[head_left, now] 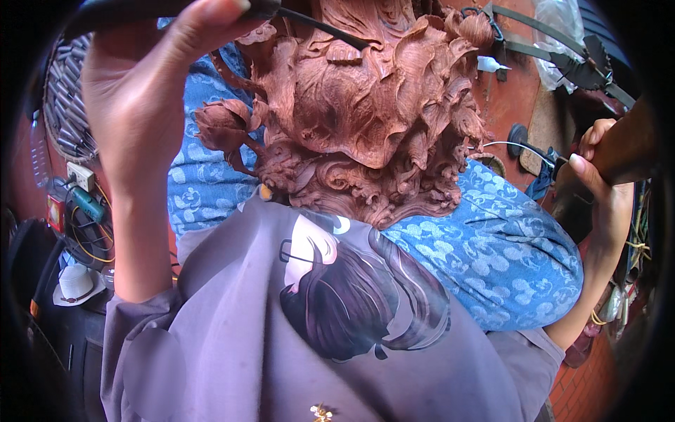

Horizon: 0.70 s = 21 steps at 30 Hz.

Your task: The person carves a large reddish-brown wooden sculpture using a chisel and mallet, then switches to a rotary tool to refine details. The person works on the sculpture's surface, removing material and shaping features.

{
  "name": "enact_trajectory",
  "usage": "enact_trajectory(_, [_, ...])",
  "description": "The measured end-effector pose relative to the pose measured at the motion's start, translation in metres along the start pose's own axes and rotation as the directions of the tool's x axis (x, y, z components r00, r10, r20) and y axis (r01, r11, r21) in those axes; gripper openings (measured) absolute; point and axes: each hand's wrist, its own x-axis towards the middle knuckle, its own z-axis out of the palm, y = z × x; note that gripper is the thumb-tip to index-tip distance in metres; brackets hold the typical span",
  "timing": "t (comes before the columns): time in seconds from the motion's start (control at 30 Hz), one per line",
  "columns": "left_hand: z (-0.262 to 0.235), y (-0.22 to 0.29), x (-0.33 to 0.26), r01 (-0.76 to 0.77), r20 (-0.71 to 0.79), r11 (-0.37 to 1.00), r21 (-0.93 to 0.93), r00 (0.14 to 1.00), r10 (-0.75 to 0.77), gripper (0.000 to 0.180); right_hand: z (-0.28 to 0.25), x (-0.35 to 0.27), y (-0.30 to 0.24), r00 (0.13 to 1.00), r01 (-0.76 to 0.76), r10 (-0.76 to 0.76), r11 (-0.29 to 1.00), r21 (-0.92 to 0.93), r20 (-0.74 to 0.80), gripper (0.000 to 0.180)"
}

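A reddish-brown wood carving (330,105) with swirling folds and a flower bud on its left side lies between my legs. My left hand (133,91) is raised at the upper left, its fingers wrapped round the dark handle of a carving chisel (320,27). The chisel's thin blade slants down to the right, and its tip appears to touch the upper part of the carving. Off to the right, apart from the carving, my right hand (601,183) grips a brown wooden mallet (629,144). Part of the mallet is lost in the dark rim of the picture.
At the left stands a round basket (68,98) packed with dark metal rods. Below it are a white socket box (79,174), a teal tool (88,204) and tangled cables. Dark straps (541,50), a clear plastic bag (559,35) and a small white-tipped tube (491,64) lie at the upper right.
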Motion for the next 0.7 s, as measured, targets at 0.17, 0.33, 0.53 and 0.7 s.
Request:
enact_trajectory(0.17, [-0.004,-0.025,-0.003,-0.030,0.049,0.999,-0.037,0.998,0.032,0.047,0.001,-0.001,-0.003,0.999,0.031,-0.030,0.997,-0.070,0.014,0.038])
enact_trajectory(0.33, [-0.006,-0.033,0.001,-0.081,0.126,0.995,-0.053,0.988,0.087,0.045,-0.001,0.001,0.000,0.999,0.033,-0.029,0.994,-0.106,0.041,0.038])
enact_trajectory(0.53, [-0.009,-0.035,0.003,-0.101,0.175,0.995,-0.028,0.979,0.104,0.042,-0.002,0.001,0.001,0.997,0.046,-0.039,0.992,-0.115,0.067,0.039])
enact_trajectory(0.7, [-0.009,-0.041,0.004,-0.162,0.203,0.986,-0.040,0.965,0.167,0.042,-0.002,0.001,0.004,0.997,0.046,-0.041,0.995,-0.086,0.060,0.039])
